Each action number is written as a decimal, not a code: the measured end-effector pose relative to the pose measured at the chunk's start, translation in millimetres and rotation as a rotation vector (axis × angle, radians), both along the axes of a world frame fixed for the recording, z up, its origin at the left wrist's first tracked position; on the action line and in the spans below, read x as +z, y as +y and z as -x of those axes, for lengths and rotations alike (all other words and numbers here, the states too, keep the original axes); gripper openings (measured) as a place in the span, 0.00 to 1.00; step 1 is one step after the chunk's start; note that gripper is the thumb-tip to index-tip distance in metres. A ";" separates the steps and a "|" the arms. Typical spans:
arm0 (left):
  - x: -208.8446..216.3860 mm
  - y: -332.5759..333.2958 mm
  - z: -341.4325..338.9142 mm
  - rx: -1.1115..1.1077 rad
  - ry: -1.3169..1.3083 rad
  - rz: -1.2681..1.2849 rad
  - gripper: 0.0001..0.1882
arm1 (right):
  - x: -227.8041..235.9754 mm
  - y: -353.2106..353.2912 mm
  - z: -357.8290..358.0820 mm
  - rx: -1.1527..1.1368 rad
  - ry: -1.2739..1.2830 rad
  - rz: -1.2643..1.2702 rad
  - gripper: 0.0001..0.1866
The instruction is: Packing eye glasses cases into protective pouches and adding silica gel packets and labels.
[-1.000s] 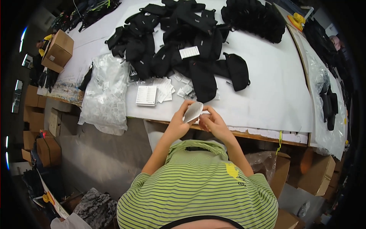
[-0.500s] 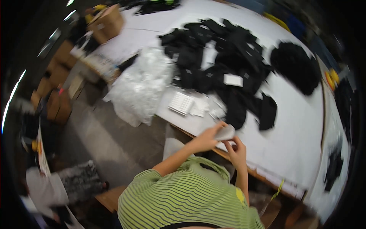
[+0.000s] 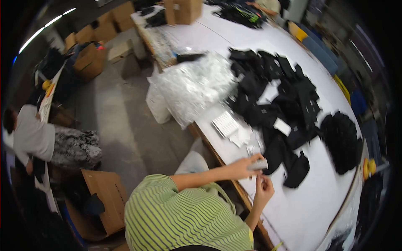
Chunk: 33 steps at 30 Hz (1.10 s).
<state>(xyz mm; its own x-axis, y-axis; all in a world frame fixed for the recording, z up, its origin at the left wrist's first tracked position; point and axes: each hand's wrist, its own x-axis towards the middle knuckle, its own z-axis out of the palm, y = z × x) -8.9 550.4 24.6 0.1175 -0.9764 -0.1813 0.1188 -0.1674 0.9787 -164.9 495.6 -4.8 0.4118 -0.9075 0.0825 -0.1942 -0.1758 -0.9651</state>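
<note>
The bare left hand (image 3: pixel 242 168) holds a small, flat, grey-white piece (image 3: pixel 259 165). The piece sticks out past the fingertips, toward the right. The fingers are closed on it, with only its thin width between them and the thumb. The bare right hand (image 3: pixel 264 191) is just below the piece. Its fingers are curled, and their tips are close to the thumb. I cannot tell if they pinch anything or touch the piece.

The piece looks pale, smooth and a bit shiny. It is longer than it is wide. It is too blurry to see small marks on it.

Both hands are over the near side of the big white table (image 3: pixel 293 213). The left arm reaches across the table's brown wooden edge (image 3: pixel 210 149). A soft black cloth pouch (image 3: pixel 273 157) lies just beyond the piece, at the near end of a big messy pile of black cloth things (image 3: pixel 298 98). Near the left hand, farther up the table, are loose white paper tags (image 3: pixel 240 137) and a neat stack of white cards (image 3: pixel 225 124). Past them, a big clear plastic bag (image 3: pixel 197 83) hangs partly over the edge. To the right of the right hand, white table top stretches to the curved far side.
</note>
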 end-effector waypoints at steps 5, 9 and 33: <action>-3.2 0.6 0.2 0.355 -0.269 0.289 0.15 | 37.3 1.7 -24.0 -0.091 -0.006 0.173 0.04; -4.1 -2.2 -0.7 0.353 -0.289 0.387 0.09 | 33.9 0.4 -24.0 -0.111 -0.048 0.173 0.04; 4.0 20.1 0.3 0.140 -0.272 0.273 0.05 | 26.9 4.0 -5.1 -0.030 -0.214 -0.093 0.04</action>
<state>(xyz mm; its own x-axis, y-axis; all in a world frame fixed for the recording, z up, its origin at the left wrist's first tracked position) -9.2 570.5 28.6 0.2603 -0.9555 0.1387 -0.1471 0.1027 0.9838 -159.8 499.6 22.1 0.3665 -0.9269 0.0803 0.0124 -0.0814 -0.9966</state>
